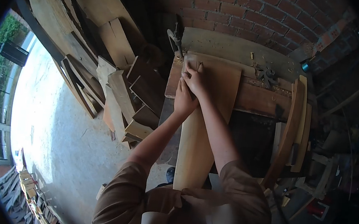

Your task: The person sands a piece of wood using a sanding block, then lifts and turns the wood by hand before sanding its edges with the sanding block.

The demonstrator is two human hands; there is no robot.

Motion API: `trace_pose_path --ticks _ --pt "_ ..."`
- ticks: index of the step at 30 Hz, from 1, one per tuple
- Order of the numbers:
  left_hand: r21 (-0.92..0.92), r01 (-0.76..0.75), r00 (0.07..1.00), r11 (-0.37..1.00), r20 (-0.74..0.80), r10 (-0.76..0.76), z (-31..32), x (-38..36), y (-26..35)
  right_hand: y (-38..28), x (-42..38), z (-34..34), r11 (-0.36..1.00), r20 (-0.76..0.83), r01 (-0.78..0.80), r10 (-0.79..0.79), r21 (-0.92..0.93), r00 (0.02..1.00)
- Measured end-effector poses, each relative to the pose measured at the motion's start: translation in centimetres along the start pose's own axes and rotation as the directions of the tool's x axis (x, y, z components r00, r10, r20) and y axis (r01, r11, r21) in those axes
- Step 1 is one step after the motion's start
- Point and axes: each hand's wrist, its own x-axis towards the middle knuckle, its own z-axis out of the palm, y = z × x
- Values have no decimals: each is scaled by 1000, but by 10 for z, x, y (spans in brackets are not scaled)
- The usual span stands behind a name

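A long pale wooden board (202,139) runs from the workbench toward my body. At its far left corner, my right hand (195,78) is closed, with its fingertips pressing a small flat brownish piece (193,63) whose kind I cannot make out. My left hand (184,99) lies just nearer, its fingers together along the board's left edge and closed against it. The right wrist crosses close to the left hand and hides its thumb side. A metal clamp (176,41) stands at the bench corner beyond both hands.
Planks and offcuts (119,94) lean in a pile to the left. Curved wooden pieces (291,126) lie across the bench's right side. A dark star-shaped part (267,75) and shavings sit near the back. Behind rises a brick wall (248,13).
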Motion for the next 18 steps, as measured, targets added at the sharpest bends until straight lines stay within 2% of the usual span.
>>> trace_pose_path --ticks 2,3,6,9,11,14,17,18 --pt "30 22 998 999 55 -24 -9 -58 7 -18 -59 -11 998 53 -62 61 16 997" --pt "-33 60 995 998 79 -57 -17 -89 18 -24 -92 -13 996 45 -88 89 -26 995" --pt "21 41 972 999 232 -45 -32 -181 30 -27 -195 -18 994 -51 -56 51 -94 997" --pt "35 -12 962 999 275 2 -38 -230 35 -39 -246 -31 975 -84 -28 10 -221 996" --pt "36 10 951 999 309 -20 -35 -230 34 -42 -241 -32 987 -57 -60 52 -149 997" --pt "22 -15 948 1000 318 7 -28 -189 31 -25 -208 -30 973 -56 3 -16 -232 998" --pt "-22 -49 970 999 237 53 -8 -116 21 4 -134 -18 989 -126 53 -71 -141 989" --pt "-10 -49 978 999 202 50 0 -86 19 5 -100 -24 996 -64 7 -13 -93 998"
